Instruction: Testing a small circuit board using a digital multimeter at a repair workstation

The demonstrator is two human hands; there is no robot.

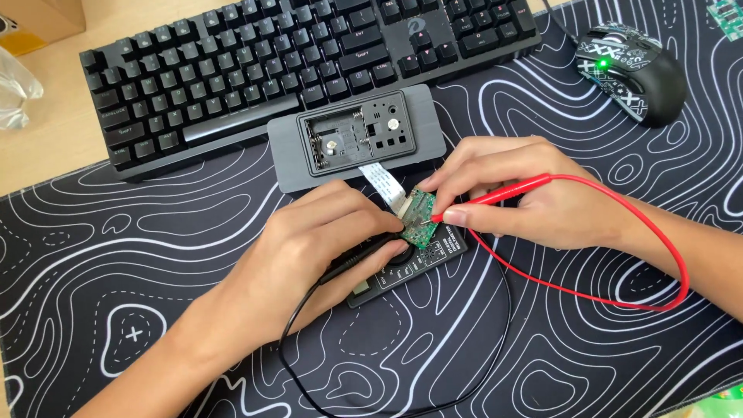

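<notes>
My left hand (309,248) grips a black test probe (357,258), its tip hidden under my fingers against a small green circuit board (420,218). My right hand (526,193) pinches a red test probe (495,195) whose metal tip touches the board's right edge; its index finger also rests on the board's top. A white flat ribbon cable (381,179) runs from the board up to an opened grey device (356,135). Beneath both hands lies a black multimeter (418,267), partly covered. The red lead (658,255) loops right, the black lead (387,406) loops down.
A black mechanical keyboard (271,62) lies along the back. A patterned black mouse with a green light (631,70) sits at the back right. All rest on a black desk mat with white contour lines (116,271). A cardboard box corner (39,19) is at the top left.
</notes>
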